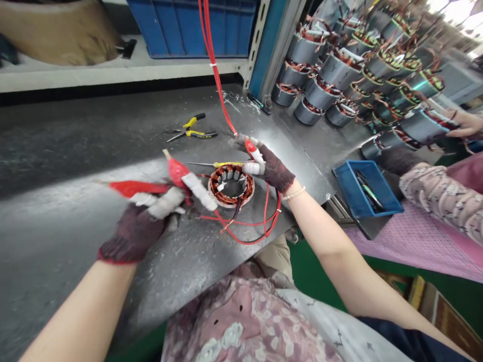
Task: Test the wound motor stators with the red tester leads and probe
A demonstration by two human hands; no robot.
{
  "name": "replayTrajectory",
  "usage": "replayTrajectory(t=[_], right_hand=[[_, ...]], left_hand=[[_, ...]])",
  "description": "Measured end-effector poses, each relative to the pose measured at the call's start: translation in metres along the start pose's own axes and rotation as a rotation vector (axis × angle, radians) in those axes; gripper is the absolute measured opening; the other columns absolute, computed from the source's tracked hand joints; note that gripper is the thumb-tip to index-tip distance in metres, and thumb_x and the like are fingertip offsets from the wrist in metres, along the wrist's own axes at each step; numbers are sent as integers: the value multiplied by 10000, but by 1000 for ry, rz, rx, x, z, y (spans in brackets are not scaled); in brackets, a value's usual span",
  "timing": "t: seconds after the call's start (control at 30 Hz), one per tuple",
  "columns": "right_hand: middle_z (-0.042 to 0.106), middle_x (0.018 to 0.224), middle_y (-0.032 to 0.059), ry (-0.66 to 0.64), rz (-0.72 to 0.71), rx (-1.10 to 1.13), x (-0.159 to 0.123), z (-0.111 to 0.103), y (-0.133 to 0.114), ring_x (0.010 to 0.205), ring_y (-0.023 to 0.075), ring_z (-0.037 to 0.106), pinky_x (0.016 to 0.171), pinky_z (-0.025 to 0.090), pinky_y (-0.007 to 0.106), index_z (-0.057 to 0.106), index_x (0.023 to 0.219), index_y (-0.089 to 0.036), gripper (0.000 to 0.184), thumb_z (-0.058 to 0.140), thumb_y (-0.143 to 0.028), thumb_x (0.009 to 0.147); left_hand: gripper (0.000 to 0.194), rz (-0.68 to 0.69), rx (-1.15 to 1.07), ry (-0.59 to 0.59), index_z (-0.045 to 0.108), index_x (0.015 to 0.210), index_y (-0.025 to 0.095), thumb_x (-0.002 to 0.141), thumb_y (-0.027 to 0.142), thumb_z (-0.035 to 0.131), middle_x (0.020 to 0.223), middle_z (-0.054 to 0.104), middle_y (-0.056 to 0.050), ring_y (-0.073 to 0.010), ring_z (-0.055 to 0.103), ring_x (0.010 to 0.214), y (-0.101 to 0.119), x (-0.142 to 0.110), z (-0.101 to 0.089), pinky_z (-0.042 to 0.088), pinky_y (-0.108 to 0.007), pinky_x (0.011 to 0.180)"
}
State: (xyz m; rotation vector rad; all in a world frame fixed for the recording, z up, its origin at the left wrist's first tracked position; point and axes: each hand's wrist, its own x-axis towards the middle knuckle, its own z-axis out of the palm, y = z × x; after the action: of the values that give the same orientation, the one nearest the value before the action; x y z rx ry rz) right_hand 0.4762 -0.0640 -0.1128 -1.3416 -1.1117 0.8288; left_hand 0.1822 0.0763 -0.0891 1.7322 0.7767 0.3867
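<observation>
A stator (pixel 231 185) with copper windings lies flat on the metal bench (pixel 75 166). My left hand (pixel 147 221), in a dark glove with white taped fingertips, is closed around two red alligator clips (pixel 151 183) just left of the stator. My right hand (pixel 264 163), gloved the same way, pinches a third red clip at the stator's upper right edge. Red wires (pixel 260 226) loop from the stator over the bench's front edge, and a red cable (pixel 215 65) hangs down from above.
Yellow-handled pliers (pixel 192 129) and a yellow screwdriver (pixel 222 164) lie behind the stator. Several wound stators (pixel 339 70) are stacked at the back right. A small blue tray (pixel 364 188) holds tools. Another person's sleeve (pixel 437 198) and hand (pixel 466 123) are at right. A blue crate (pixel 188 25) sits on the shelf.
</observation>
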Motion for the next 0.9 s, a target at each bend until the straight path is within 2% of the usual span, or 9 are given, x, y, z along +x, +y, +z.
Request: replayTrajectory(t=[0.07, 0.13, 0.23, 0.37, 0.53, 0.6, 0.7, 0.8, 0.9], right_hand=[[735, 1330, 65, -101, 48, 30, 13, 8, -5, 1248, 258, 683, 1040, 590, 402, 613, 1426, -257, 795, 891, -546, 740], [773, 1001, 22, -119, 127, 76, 17, 14, -9, 857, 181, 723, 751, 615, 295, 666, 1320, -223, 642, 841, -564, 805], [639, 705, -47, 93, 175, 192, 18, 12, -11, 483, 74, 468, 418, 383, 194, 687, 1113, -199, 467, 797, -574, 858], [473, 634, -99, 411, 123, 383, 16, -27, -16, 440, 58, 267, 336, 226, 184, 617, 946, -242, 399, 834, -552, 820], [604, 754, -65, 417, 227, 275, -32, -55, -27, 473, 52, 343, 345, 229, 175, 680, 1085, -244, 476, 880, -562, 792], [719, 919, -10, 335, 258, 152, -60, -45, -30, 577, 68, 511, 419, 373, 171, 705, 1183, -227, 528, 885, -541, 798], [774, 1158, 57, 261, 172, -151, -89, -25, -28, 939, 182, 714, 768, 619, 295, 697, 1309, -218, 551, 836, -518, 868], [763, 1292, 106, 266, 60, -536, -90, -16, -20, 1186, 301, 719, 1043, 598, 475, 704, 1355, -203, 582, 818, -523, 882], [775, 1286, 130, 302, 22, -768, -79, -16, -11, 1197, 331, 734, 1082, 583, 492, 741, 1307, -169, 524, 808, -477, 888]], left_hand=[[379, 141, 88, -109, 624, 623, 162, 885, 422, 706, 546, 565, 50, -93, 470, 528, 17, 26, 10, 384, -193, 535], [287, 252, 136, -205, 654, 676, 160, 878, 361, 689, 614, 585, 64, -93, 474, 600, 25, 44, 25, 409, -185, 609], [284, 278, 189, -209, 638, 683, 182, 884, 379, 673, 631, 596, 67, -110, 490, 630, 23, 52, 42, 427, -195, 651], [274, 195, 257, -152, 652, 749, 181, 906, 405, 671, 706, 639, 54, -135, 542, 693, 18, 37, 48, 436, -211, 691], [287, 56, 272, -95, 636, 764, 168, 935, 398, 643, 682, 616, 58, -137, 561, 697, 26, 20, 52, 410, -215, 644], [317, 1, 171, -98, 607, 710, 175, 924, 405, 648, 595, 570, 64, -123, 540, 608, 25, 15, 54, 392, -215, 580], [369, -138, -192, -21, 559, 662, 209, 822, 504, 712, 466, 506, 73, -103, 439, 389, 19, 4, 55, 330, -228, 403], [393, -209, -453, 74, 573, 713, 216, 712, 542, 794, 480, 553, 69, -100, 409, 318, 19, -11, 51, 264, -229, 289], [365, -200, -436, 98, 645, 855, 185, 699, 419, 878, 560, 616, 73, -80, 456, 367, 29, -21, 41, 299, -184, 301]])
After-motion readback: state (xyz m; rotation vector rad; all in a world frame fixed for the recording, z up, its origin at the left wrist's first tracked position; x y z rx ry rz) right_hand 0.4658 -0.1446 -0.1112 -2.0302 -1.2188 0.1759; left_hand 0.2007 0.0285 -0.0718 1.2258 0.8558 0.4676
